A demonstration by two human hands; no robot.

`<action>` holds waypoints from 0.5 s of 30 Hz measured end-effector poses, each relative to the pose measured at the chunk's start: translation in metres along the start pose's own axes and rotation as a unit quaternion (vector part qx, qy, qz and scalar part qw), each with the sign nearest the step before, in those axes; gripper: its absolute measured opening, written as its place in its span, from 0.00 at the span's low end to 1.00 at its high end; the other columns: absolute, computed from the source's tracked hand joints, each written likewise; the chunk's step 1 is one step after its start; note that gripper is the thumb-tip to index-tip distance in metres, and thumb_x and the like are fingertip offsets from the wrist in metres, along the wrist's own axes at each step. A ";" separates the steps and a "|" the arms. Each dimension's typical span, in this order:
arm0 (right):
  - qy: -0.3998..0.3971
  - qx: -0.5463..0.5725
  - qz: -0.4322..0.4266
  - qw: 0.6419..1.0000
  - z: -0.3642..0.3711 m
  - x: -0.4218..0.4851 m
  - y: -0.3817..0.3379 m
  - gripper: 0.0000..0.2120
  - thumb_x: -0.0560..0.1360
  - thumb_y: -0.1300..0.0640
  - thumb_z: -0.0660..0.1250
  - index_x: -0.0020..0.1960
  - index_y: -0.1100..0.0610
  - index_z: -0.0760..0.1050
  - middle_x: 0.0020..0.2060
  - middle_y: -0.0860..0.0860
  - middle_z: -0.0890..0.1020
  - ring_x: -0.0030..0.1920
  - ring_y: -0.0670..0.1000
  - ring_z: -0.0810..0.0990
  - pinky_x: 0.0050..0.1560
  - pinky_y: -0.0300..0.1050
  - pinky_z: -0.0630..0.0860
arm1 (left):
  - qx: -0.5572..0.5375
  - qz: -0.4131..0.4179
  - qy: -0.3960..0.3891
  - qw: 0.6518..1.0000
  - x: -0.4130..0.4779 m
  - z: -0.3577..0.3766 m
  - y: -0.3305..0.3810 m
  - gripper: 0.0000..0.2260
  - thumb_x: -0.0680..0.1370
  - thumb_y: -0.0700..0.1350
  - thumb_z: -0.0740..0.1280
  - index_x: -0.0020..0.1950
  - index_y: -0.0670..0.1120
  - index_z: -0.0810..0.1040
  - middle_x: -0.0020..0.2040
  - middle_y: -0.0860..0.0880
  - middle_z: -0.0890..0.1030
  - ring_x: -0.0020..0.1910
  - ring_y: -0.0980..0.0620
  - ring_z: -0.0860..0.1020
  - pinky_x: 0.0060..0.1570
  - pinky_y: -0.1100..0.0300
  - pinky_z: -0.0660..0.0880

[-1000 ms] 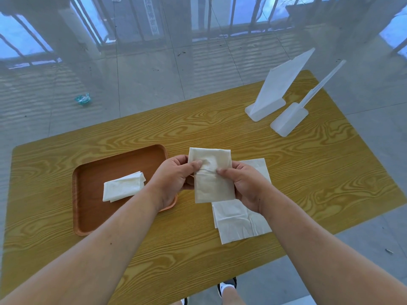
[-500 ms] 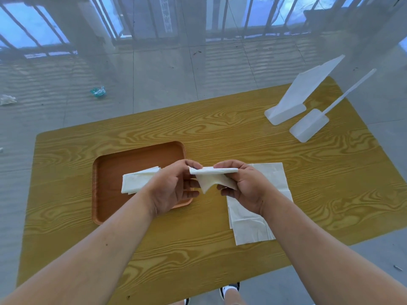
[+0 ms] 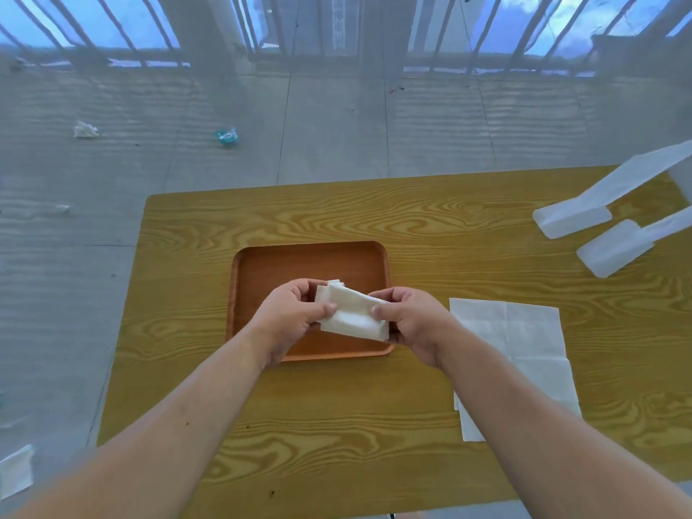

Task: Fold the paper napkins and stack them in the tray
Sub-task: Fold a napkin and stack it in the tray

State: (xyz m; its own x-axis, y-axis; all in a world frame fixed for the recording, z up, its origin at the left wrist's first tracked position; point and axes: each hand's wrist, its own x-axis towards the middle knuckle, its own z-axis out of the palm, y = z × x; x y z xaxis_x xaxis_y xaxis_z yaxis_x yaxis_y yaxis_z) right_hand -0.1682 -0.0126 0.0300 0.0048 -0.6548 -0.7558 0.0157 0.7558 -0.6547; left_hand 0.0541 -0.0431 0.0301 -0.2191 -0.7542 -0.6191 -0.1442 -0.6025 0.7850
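Left hand (image 3: 290,318) and right hand (image 3: 410,322) pinch folded napkin (image 3: 352,312) over tray (image 3: 310,262), long axis crosswise, apparently above another napkin; table (image 3: 412,219) edges well apart.

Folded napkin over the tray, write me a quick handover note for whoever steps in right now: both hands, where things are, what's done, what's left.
Left hand: grip shut on one end of the folded napkin.
Right hand: grip shut on the other end.
The napkin is held over the brown tray, in the middle of the wooden table. Another white folded edge peeks out behind it; whether that is a separate napkin in the tray cannot be told.
Unfolded napkins lie flat on the table to the right of the tray.
Done: this napkin is folded.
Left: set it in the tray, then fold and stack the flat ones.
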 end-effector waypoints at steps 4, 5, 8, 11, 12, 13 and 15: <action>0.056 -0.003 0.002 0.998 0.029 0.023 -0.002 0.02 0.78 0.60 0.73 0.50 0.55 0.83 0.47 0.55 0.88 0.43 0.52 0.85 0.34 0.43 0.80 | 0.076 0.001 0.090 0.993 0.009 -0.025 -0.013 0.05 0.77 0.44 0.78 0.44 0.44 0.85 0.36 0.53 0.86 0.33 0.57 0.81 0.35 0.65 0.79; 0.069 -0.014 -0.007 0.997 0.036 0.029 -0.003 0.03 0.78 0.61 0.71 0.50 0.54 0.83 0.47 0.54 0.87 0.44 0.52 0.85 0.35 0.43 0.81 | 0.091 0.000 0.107 0.990 0.012 -0.030 -0.016 0.08 0.78 0.45 0.77 0.41 0.44 0.85 0.36 0.52 0.85 0.31 0.58 0.80 0.34 0.66 0.78; 0.096 -0.084 -0.051 0.990 0.055 0.041 -0.006 0.10 0.76 0.63 0.68 0.51 0.49 0.82 0.48 0.52 0.85 0.43 0.50 0.83 0.40 0.49 0.85 | 0.179 0.004 0.137 0.974 0.020 -0.044 -0.023 0.14 0.79 0.50 0.76 0.37 0.44 0.80 0.36 0.49 0.83 0.31 0.55 0.80 0.36 0.55 0.79; 0.107 -0.194 -0.121 0.968 0.067 0.046 -0.003 0.11 0.76 0.60 0.66 0.51 0.44 0.78 0.42 0.46 0.81 0.35 0.45 0.78 0.29 0.35 0.75 | 0.293 0.022 0.160 0.942 0.026 -0.055 -0.030 0.17 0.78 0.55 0.73 0.36 0.46 0.77 0.32 0.51 0.81 0.32 0.50 0.76 0.35 0.53 0.72; 0.114 -0.225 -0.139 0.958 0.070 0.047 -0.001 0.11 0.76 0.60 0.66 0.52 0.44 0.77 0.40 0.44 0.80 0.33 0.44 0.77 0.27 0.33 0.71 | 0.315 0.026 0.166 0.934 0.027 -0.058 -0.031 0.17 0.78 0.56 0.73 0.35 0.48 0.77 0.32 0.52 0.80 0.32 0.51 0.76 0.33 0.54 0.69; 0.120 -0.251 -0.153 0.948 0.073 0.048 0.002 0.11 0.76 0.59 0.65 0.53 0.45 0.76 0.39 0.44 0.79 0.33 0.44 0.77 0.26 0.34 0.70 | 0.333 0.028 0.173 0.926 0.028 -0.059 -0.033 0.17 0.78 0.57 0.72 0.35 0.49 0.76 0.32 0.54 0.79 0.33 0.52 0.76 0.32 0.55 0.68; 0.132 -0.307 -0.178 0.926 0.078 0.050 0.006 0.12 0.77 0.58 0.65 0.59 0.48 0.76 0.41 0.45 0.79 0.36 0.47 0.78 0.32 0.41 0.75 | 0.366 0.032 0.181 0.912 0.029 -0.060 -0.036 0.15 0.78 0.57 0.72 0.36 0.52 0.75 0.33 0.55 0.78 0.35 0.52 0.77 0.32 0.56 0.66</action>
State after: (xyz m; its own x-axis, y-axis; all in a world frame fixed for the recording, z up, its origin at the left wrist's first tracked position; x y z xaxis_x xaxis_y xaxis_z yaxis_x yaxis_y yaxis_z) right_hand -0.0902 -0.0415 -0.0106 -0.1378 -0.8991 -0.4154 -0.6016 0.4092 -0.6860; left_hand 0.1107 -0.0592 -0.0178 0.0637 -0.8984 -0.4345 -0.7769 -0.3180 0.5435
